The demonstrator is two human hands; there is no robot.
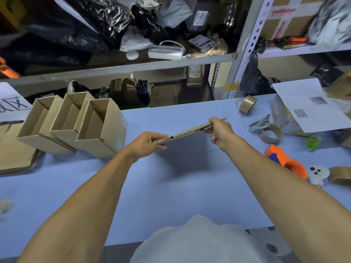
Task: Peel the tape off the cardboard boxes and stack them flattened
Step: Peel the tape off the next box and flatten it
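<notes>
You hold one flattened box above the middle of the table, edge-on to you and tilted, its 2 o'clock end higher. Your left hand pinches the low end at 8 o'clock, thumb on top and fingers curled beneath; your right hand pinches the high end, and something clear and crumpled, probably peeled tape, shows under its fingers, though you cannot be sure. The sheet looks light and stiff along its flutes, but it will likely bow or spring open at the creases, so grip it at the two short ends as you do now, keeping the layers pressed together. Farther off, at 10 o'clock, stand three open boxes in a touching row, mouths up; expect them to be light, hollow and easy to crush, best taken by the side walls. At 9 o'clock lies one stack of flat cardboard, its count hidden. At 2 to 3 o'clock you see three tape rolls and one orange dispenser.
</notes>
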